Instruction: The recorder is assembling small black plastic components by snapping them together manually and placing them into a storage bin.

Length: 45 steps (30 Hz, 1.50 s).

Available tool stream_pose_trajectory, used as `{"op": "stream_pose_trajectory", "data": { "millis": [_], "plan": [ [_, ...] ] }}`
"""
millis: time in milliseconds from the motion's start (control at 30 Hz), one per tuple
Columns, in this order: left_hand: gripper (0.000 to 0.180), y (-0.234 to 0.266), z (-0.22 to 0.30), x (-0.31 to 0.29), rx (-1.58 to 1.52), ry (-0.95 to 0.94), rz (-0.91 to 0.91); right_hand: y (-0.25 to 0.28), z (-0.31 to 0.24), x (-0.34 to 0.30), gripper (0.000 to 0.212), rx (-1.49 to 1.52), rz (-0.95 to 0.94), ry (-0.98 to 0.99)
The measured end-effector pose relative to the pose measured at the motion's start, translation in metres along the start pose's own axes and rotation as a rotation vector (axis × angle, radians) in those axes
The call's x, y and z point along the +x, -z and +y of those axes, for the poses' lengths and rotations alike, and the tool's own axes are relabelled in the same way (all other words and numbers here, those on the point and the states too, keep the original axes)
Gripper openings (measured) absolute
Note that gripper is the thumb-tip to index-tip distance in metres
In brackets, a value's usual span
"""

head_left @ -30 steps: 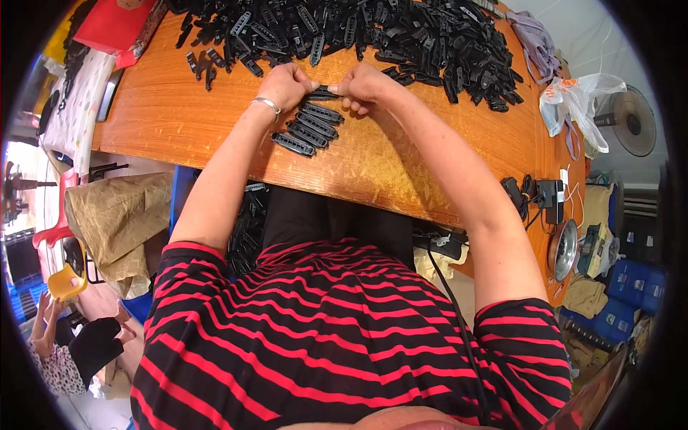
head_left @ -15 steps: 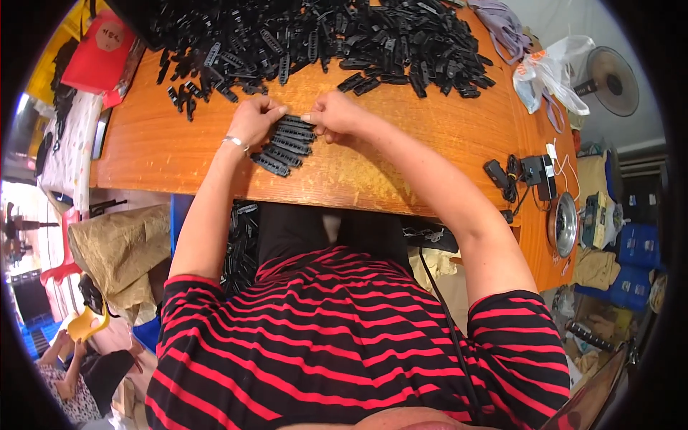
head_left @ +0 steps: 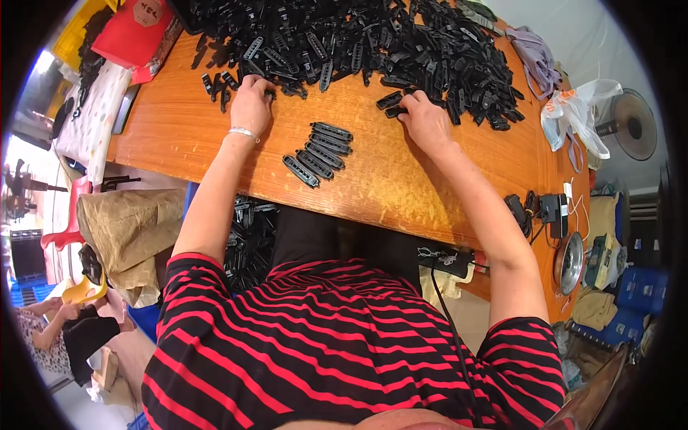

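The right grip (head_left: 428, 125) curls over a loose black piece (head_left: 393, 112), the left grip (head_left: 251, 109) by the edge of the black pile (head_left: 448, 61); whether either is closed on anything, I cannot tell. Nearer the person, slotted black strips (head_left: 319, 154) lie in a row on the desk (head_left: 401, 183).

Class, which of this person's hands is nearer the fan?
Right. The right hand is left of the fan, at black parts; the left hand is much farther left.
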<state>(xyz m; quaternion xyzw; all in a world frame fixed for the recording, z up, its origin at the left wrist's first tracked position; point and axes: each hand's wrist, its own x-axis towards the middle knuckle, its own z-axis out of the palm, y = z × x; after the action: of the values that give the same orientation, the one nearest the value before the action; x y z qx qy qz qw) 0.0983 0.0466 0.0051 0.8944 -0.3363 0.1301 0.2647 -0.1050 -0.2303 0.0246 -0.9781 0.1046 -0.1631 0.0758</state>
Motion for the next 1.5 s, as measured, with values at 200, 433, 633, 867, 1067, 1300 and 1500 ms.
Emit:
{"op": "stream_pose_trajectory", "data": {
  "millis": [200,433,633,867,1067,1300,1500],
  "plan": [
    [0.022,0.006,0.017,-0.009,-0.094,-0.023,-0.070,-0.010,-0.049,0.004,0.016,0.062,-0.090,0.074],
    [0.024,0.008,0.015,-0.007,-0.011,-0.169,-0.137,-0.037,-0.085,0.033,0.012,0.240,-0.120,0.130],
    [0.023,0.021,0.024,-0.007,0.060,-0.224,-0.061,-0.017,-0.098,0.030,0.020,0.338,0.081,0.143],
    [0.017,0.022,0.058,0.009,-0.901,0.145,-0.582,-0.002,-0.095,0.040,0.021,0.481,0.274,0.380],
    [0.013,0.009,0.061,-0.001,-1.008,0.402,-0.530,-0.010,-0.093,0.031,0.015,0.914,-0.124,-0.258],
    [0.010,-0.021,0.060,-0.002,-0.962,0.450,-0.338,-0.033,-0.087,0.038,0.014,1.078,-0.207,-0.426],
    [0.009,-0.033,0.055,-0.002,-0.931,0.483,-0.308,-0.036,-0.085,0.041,0.016,1.022,-0.243,-0.460]
  ]
}}
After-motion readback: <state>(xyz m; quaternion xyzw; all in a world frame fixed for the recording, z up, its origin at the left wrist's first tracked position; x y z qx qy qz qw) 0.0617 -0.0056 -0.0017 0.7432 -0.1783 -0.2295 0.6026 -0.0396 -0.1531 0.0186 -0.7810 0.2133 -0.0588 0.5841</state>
